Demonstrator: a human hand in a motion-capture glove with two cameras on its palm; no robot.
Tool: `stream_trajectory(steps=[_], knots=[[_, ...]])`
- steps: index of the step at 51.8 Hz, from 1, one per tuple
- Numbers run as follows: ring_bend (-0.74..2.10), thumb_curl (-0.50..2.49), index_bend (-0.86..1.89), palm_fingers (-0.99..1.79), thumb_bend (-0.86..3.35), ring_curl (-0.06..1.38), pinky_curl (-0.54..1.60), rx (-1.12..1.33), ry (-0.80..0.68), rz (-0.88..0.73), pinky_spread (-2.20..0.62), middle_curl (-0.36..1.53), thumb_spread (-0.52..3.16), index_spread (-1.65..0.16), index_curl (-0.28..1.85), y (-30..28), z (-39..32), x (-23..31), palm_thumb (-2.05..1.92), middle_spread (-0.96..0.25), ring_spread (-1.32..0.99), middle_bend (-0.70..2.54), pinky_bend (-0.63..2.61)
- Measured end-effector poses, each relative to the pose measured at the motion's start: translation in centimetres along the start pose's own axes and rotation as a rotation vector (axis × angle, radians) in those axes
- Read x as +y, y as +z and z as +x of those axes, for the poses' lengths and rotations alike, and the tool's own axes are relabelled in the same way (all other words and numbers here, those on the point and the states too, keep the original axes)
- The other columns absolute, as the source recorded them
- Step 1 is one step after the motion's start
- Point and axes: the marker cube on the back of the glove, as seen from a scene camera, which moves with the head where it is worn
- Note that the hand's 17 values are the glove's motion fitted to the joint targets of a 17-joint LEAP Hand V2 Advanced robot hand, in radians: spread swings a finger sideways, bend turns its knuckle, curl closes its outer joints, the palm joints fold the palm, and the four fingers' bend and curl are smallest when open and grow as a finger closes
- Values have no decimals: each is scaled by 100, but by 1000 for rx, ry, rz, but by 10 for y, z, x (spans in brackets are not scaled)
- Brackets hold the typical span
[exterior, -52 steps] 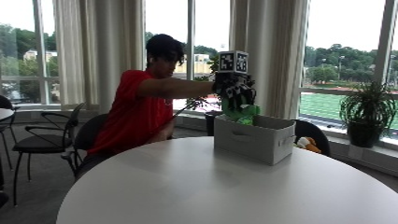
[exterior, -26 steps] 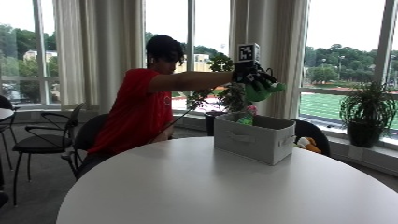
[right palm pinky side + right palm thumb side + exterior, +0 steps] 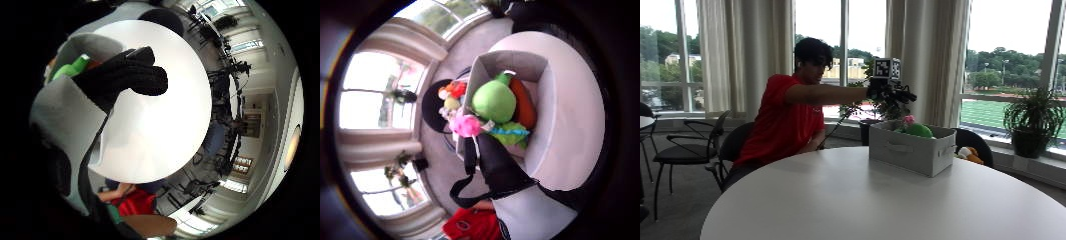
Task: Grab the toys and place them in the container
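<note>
Outside view: gloved right hand [image 3: 889, 94] raised above the grey container [image 3: 911, 148] on the tabletop [image 3: 859, 200], holding nothing; finger detail unclear. Green toy [image 3: 919, 130] shows inside. Little-finger view: fingers [image 3: 131, 77] loosely curled, empty. Thumb view: toys [image 3: 495, 101] fill the container, partly overlapping.

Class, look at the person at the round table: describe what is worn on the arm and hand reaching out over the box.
The right hand wears a black glove that covers the fingers. Black straps loop around the palm. The arm comes out of a short red sleeve of a red T-shirt; below the sleeve the arm is bare.
</note>
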Motion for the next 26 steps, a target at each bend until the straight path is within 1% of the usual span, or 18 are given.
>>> stream_trajectory(steps=[3, 5, 9, 15, 26], knots=[[58, 45, 17, -3, -4, 29, 38, 33, 178, -22, 2, 34, 109, -40, 39, 17, 14, 17, -2, -9, -3, 19, 138], [57, 44, 17, -3, -3, 28, 37, 36, 235, -48, 3, 35, 110, -40, 38, 28, 30, 28, -2, -9, -2, 20, 136], [55, 42, 18, -3, -3, 27, 36, 10, 268, -102, 5, 35, 110, -40, 38, 51, 68, 55, -1, -9, -1, 19, 134], [49, 40, 18, -5, -3, 26, 34, 50, 329, -72, 6, 35, 113, -40, 38, 84, 97, 97, -1, -9, 0, 18, 130], [45, 37, 18, -4, -2, 25, 32, 10, 407, -113, 7, 34, 115, -39, 38, 127, 148, 153, 0, -9, 0, 18, 125]])
